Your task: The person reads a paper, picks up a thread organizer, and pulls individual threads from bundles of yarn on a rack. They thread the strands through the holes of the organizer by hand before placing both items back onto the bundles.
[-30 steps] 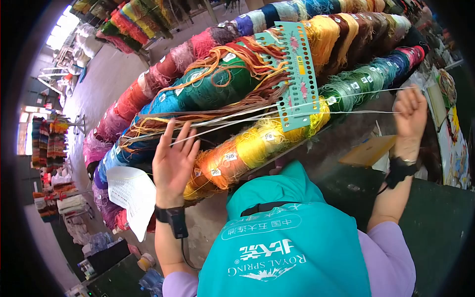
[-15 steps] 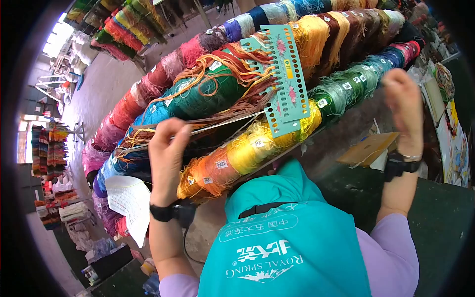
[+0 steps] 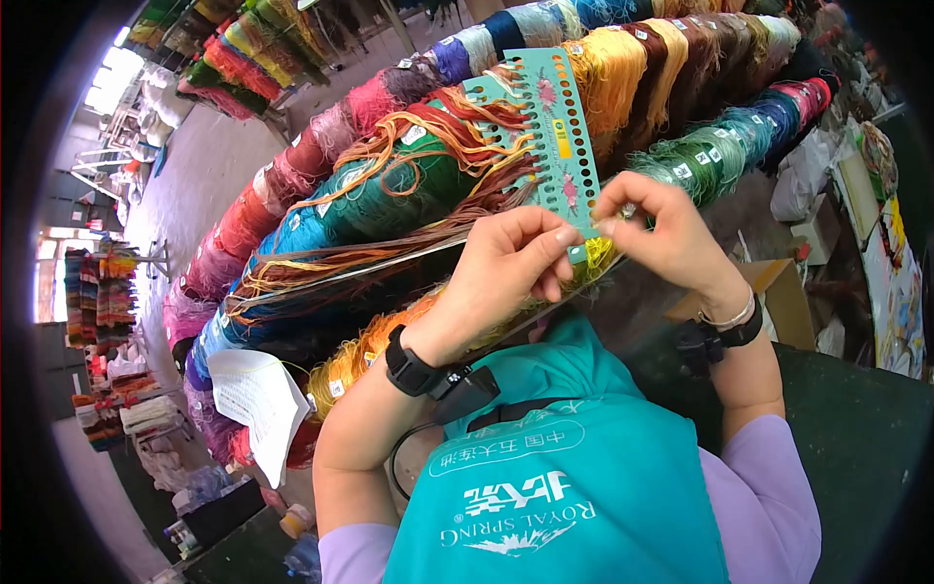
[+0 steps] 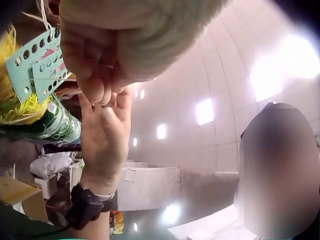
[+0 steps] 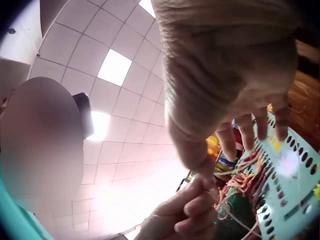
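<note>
Both hands meet at the lower end of a green punched card (image 3: 569, 146), which lies across rows of coloured thread. The left hand (image 3: 511, 258) has curled fingers, thumb and forefinger pinching what looks like a fine pale thread. Facing it, the right hand (image 3: 666, 234) pinches at the same spot. Brown, orange and red strands (image 3: 389, 255) hang from the card's holes towards the left. In the left wrist view the right hand (image 4: 104, 137) is beside the left fingers, the card (image 4: 22, 75) behind. In the right wrist view the fingertips touch near the card (image 5: 280, 185).
Long rolls of thread with small labels, among them a green one (image 3: 686, 161) and an orange one (image 3: 375, 341), run diagonally. A printed paper sheet (image 3: 258, 399) hangs at the left. At the right are a cardboard box (image 3: 788, 307) and a white bag (image 3: 803, 180).
The hands, wide apart before, have come together at the card's lower end. The left moved right and slightly up; the right moved left and down. The long white threads stretched between them no longer show.
</note>
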### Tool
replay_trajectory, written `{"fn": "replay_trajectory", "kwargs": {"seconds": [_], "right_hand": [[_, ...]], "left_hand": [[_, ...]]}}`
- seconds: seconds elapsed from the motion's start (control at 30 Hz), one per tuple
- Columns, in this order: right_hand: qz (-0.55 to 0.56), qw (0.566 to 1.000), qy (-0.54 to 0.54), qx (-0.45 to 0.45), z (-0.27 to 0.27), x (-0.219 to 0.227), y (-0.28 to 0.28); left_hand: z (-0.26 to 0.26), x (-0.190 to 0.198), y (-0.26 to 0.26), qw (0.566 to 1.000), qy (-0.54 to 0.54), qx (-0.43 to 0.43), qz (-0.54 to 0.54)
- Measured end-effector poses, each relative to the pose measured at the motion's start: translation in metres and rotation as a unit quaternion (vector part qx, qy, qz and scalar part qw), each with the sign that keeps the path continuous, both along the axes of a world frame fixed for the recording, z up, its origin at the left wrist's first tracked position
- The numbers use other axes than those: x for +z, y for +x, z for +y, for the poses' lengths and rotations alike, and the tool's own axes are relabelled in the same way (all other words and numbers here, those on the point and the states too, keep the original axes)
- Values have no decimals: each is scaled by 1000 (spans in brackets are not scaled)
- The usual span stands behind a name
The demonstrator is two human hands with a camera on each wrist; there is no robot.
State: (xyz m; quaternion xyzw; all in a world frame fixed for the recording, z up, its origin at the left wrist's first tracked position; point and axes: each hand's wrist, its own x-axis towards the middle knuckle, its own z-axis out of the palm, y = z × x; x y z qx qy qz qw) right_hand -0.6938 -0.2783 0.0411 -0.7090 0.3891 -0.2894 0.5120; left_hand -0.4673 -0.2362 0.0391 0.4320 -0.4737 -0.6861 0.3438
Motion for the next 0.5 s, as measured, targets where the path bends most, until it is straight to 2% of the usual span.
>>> {"fn": "replay_trajectory", "kwargs": {"seconds": [0.03,0.1,0.13,0.2,0.23,0.3,0.33,0.43,0.47,0.5], "right_hand": [[26,994,-107,12,3,-1,3],[-13,989,-140,50,9,-3,11],[-76,992,-67,75,11,-3,16],[-235,964,67,101,19,-14,34],[-204,971,78,97,19,-17,35],[-139,981,101,91,18,-21,38],[-170,978,115,48,19,-36,41],[-100,987,128,3,16,-45,38],[-112,987,107,-40,18,-42,42],[-80,993,67,-53,18,-43,41]], "left_hand": [[0,0,0,999,-4,-16,-29],[2,2,-2,995,-12,-48,-86],[2,6,-5,992,-6,-61,-109],[2,-10,-11,978,-139,-36,-153],[1,-15,-13,963,-206,-24,-174],[1,-11,-12,969,-168,6,-182],[0,-12,-10,967,-166,21,-193],[-5,-22,-2,959,-150,58,-235],[-6,-27,0,957,-140,64,-246],[-8,-31,2,955,-131,70,-257]]}}
